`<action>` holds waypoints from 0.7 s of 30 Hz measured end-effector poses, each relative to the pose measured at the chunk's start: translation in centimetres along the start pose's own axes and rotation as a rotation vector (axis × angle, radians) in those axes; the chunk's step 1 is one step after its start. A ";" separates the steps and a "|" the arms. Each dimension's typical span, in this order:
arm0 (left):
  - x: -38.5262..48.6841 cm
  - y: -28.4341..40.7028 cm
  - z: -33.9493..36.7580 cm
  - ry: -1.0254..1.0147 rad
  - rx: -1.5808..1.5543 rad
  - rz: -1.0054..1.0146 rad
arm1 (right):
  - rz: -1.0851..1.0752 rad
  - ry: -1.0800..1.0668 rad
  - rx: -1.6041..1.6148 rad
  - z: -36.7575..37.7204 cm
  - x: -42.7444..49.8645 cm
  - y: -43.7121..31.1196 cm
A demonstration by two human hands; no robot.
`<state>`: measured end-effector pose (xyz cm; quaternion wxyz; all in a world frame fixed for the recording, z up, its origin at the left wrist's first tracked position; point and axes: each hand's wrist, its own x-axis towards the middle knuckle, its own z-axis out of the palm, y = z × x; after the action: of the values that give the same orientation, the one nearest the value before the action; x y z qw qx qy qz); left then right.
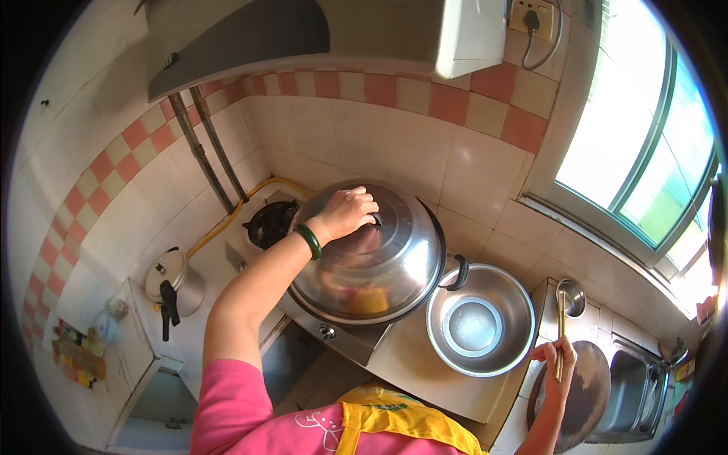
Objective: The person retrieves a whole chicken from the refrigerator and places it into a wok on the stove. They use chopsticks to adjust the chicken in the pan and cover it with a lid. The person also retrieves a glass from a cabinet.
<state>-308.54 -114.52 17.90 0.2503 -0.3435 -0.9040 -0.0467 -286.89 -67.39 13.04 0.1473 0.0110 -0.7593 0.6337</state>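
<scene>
My left hand (346, 211), with a green bangle at the wrist, grips the dark knob (377, 220) on top of a domed metal lid (392, 273). The lid covers a wok on the stove; the wok's black handle (462, 273) juts out to the right. What is inside the wok is hidden. My right hand (557, 367) holds a pair of wooden chopsticks (562, 313), pointing away from me. Below that hand lies a round chopping board (586, 392). Between wok and board sits a wide stainless steel basin (515, 318).
A second burner (272, 224) and a pressure cooker (176, 281) are to the left. At the right are a small metal bowl (573, 298), a sink (625, 392) and a window (625, 142). A range hood (375, 34) overhangs the stove.
</scene>
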 end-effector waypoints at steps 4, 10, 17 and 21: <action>-0.2 -0.3 0.7 0.067 -0.091 -0.022 | 0.053 0.055 0.001 -0.2 -1.1 0.3; 1.1 -1.0 1.0 0.146 -0.171 -0.327 | 0.053 0.051 0.034 0.6 -1.2 0.9; -4.1 -6.8 -5.8 0.339 0.035 -0.737 | 0.065 0.164 -0.036 -0.6 -2.3 1.0; -14.4 -12.9 -11.9 0.150 -0.142 -0.863 | 0.050 0.232 -0.024 -2.2 -3.3 1.1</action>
<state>-302.71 -135.95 22.40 0.2485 0.0532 -0.9385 -0.2338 -283.44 -65.58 11.54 0.2184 -0.0832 -0.7447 0.6251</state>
